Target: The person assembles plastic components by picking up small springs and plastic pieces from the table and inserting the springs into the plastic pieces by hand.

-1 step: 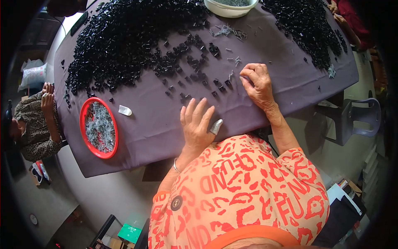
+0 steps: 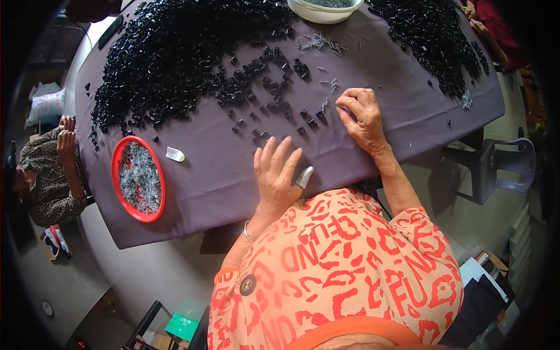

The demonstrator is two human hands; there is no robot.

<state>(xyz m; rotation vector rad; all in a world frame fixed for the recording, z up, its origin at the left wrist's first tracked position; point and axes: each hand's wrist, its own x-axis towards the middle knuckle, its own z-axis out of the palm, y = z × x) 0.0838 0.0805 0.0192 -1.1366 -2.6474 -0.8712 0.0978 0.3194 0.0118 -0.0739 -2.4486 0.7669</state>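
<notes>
My left hand (image 2: 279,175) rests near the table's front edge with its fingers spread and nothing in them. A silvery wrap (image 2: 304,177) covers its thumb. My right hand (image 2: 360,116) is closed, thumb against curled fingers; whatever they may hold is hidden. Just left of it lie loose small black plastic pieces (image 2: 312,123) and a few thin grey pins (image 2: 334,84). A large heap of the black pieces (image 2: 169,64) spreads over the far left of the table. On the left a red oval basket (image 2: 164,192) holds a pile of clear-grey small parts (image 2: 140,178).
A white bowl (image 2: 318,16) of grey parts stands at the far edge, with scattered pins (image 2: 326,44) before it. A second black heap (image 2: 423,44) lies far right. A white finger cot-like piece (image 2: 175,154) lies by the basket. People sit at both sides. A grey plastic chair (image 2: 487,166) stands right.
</notes>
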